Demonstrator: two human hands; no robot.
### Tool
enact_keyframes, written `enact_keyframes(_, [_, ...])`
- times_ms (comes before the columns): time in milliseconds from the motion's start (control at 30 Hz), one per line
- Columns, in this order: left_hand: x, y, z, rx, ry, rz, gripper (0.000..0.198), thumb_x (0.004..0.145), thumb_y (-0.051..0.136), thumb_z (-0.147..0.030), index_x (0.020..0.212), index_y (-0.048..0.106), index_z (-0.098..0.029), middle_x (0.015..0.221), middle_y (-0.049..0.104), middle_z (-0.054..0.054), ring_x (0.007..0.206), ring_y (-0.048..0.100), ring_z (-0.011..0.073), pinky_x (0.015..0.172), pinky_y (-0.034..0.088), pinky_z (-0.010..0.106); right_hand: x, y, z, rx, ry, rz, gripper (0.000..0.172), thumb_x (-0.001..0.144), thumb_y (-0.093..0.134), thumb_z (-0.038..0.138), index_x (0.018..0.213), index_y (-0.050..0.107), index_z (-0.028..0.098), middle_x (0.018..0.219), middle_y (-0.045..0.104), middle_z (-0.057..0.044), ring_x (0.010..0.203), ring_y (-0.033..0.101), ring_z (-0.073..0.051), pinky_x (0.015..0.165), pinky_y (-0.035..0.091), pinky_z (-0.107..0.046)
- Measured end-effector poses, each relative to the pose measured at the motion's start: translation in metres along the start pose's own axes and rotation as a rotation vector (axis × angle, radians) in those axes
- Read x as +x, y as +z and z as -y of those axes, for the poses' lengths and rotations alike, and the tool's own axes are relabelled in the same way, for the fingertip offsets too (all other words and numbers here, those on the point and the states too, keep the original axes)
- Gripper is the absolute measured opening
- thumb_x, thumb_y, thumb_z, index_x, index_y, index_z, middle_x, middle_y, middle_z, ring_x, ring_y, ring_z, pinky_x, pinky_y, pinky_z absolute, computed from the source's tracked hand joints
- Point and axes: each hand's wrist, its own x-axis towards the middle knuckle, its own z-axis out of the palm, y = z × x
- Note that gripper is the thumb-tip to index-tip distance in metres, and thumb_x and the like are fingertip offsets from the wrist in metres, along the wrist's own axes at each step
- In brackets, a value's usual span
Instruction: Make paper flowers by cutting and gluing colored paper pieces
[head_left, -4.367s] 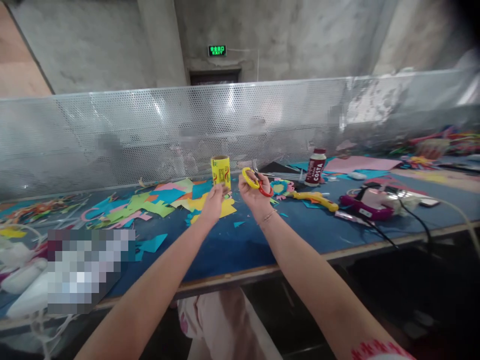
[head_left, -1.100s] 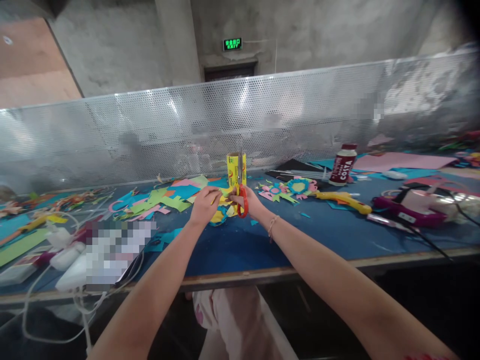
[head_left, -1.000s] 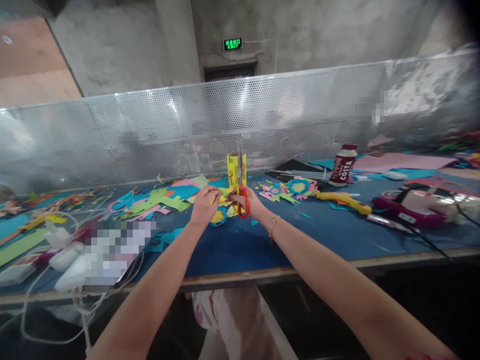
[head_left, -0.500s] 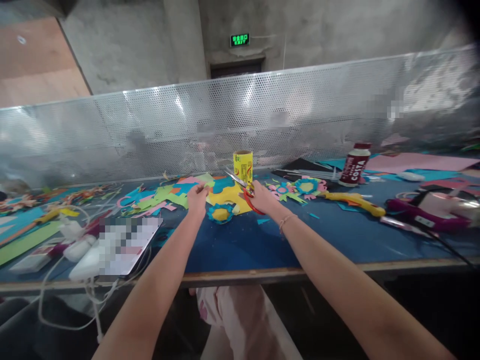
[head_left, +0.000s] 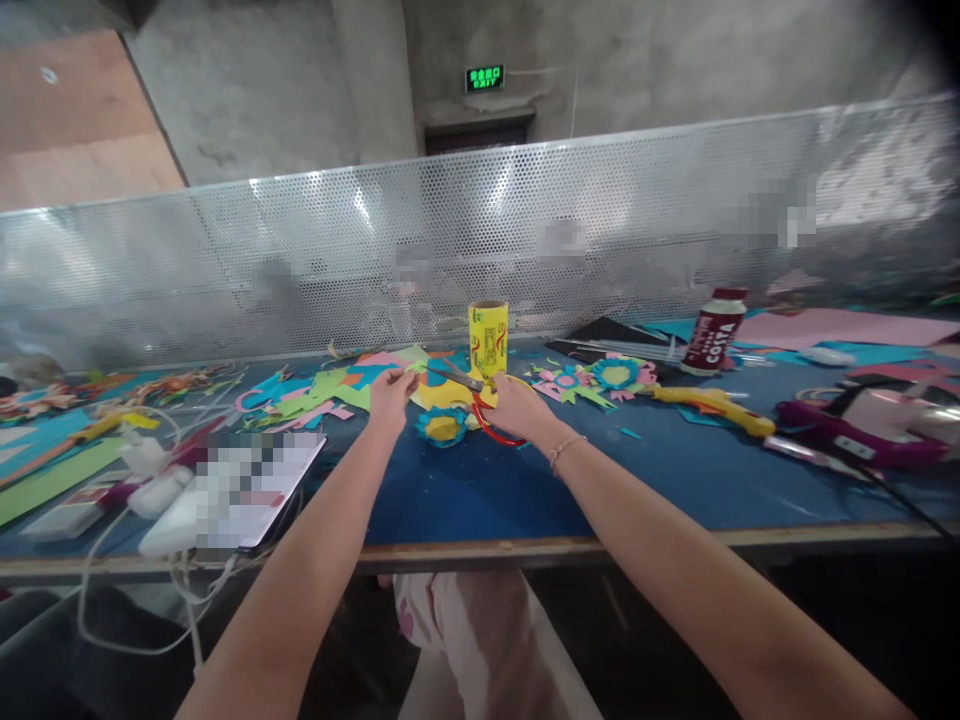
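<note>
My right hand (head_left: 519, 408) grips a pair of scissors (head_left: 459, 378) by their red handles, with the blades pointing left. My left hand (head_left: 390, 400) is closed in a pinch close to the blade tips. Light green shows at its fingertips, but I cannot tell whether that is a held piece or paper lying behind. Just below the blades lies a paper flower (head_left: 442, 426) with a blue frilled edge and a yellow middle. Yellow paper (head_left: 444, 396) lies behind it. A yellow cardboard tube (head_left: 488, 338) stands upright behind the scissors.
Coloured paper scraps (head_left: 322, 392) cover the table's back left. Finished-looking flowers (head_left: 613, 373), a yellow-handled tool (head_left: 712, 408) and a brown COSTA bottle (head_left: 715, 332) are at right. At front left lie a tablet-like device (head_left: 289, 470) and white cables. A perforated metal screen (head_left: 315, 260) stands behind.
The scissors have swung down and left, so their blades now lie nearly level with the tips by my left hand. My right hand has shifted slightly left and turned.
</note>
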Motion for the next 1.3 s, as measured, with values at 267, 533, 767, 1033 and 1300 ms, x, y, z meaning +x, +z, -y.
enact_keyframes(267, [-0.002,0.001,-0.001,-0.052,-0.004,0.042,0.019,0.057,0.068,-0.013,0.064,0.05,-0.013,0.058,0.058,-0.002,0.06,0.06,0.0105,0.077,0.047,0.03,-0.001,-0.001,0.001,0.0,0.002,0.029,0.04,0.073,0.048,0.052,0.09,0.045,0.015,0.09,0.06,-0.013,0.083,0.058,-0.024,0.064,0.039,-0.029])
enact_keyframes(533, [-0.002,0.001,-0.002,-0.075,-0.011,0.049,0.02,0.056,0.069,-0.013,0.064,0.05,-0.014,0.059,0.06,-0.002,0.061,0.06,0.0104,0.076,0.047,0.028,0.0,0.0,0.001,0.003,0.013,0.033,0.037,0.073,0.049,0.049,0.09,0.044,0.016,0.089,0.061,-0.012,0.084,0.058,-0.023,0.064,0.039,-0.028])
enact_keyframes(767, [-0.002,0.001,-0.001,-0.084,-0.004,0.069,0.022,0.054,0.071,-0.014,0.061,0.05,-0.014,0.058,0.059,-0.002,0.06,0.059,0.0096,0.073,0.048,0.026,0.001,0.001,-0.001,0.028,0.033,0.018,0.043,0.072,0.048,0.055,0.089,0.046,0.016,0.09,0.062,-0.014,0.083,0.059,-0.024,0.064,0.04,-0.029])
enact_keyframes(1033, [-0.001,0.0,-0.001,-0.097,-0.018,0.052,0.021,0.054,0.07,-0.013,0.062,0.05,-0.014,0.058,0.059,-0.002,0.06,0.059,0.0098,0.072,0.048,0.025,0.002,-0.001,-0.002,0.061,0.064,0.019,0.036,0.074,0.051,0.044,0.094,0.046,0.015,0.093,0.062,-0.013,0.085,0.059,-0.023,0.064,0.039,-0.027])
enact_keyframes(1300, [0.0,-0.001,-0.003,-0.066,-0.021,0.006,0.021,0.056,0.068,-0.012,0.064,0.048,-0.015,0.057,0.056,-0.003,0.06,0.059,0.0096,0.074,0.047,0.027,0.007,-0.002,-0.01,0.064,0.14,-0.002,0.051,0.07,0.05,0.059,0.094,0.046,0.015,0.094,0.061,-0.015,0.088,0.058,-0.026,0.064,0.04,-0.029])
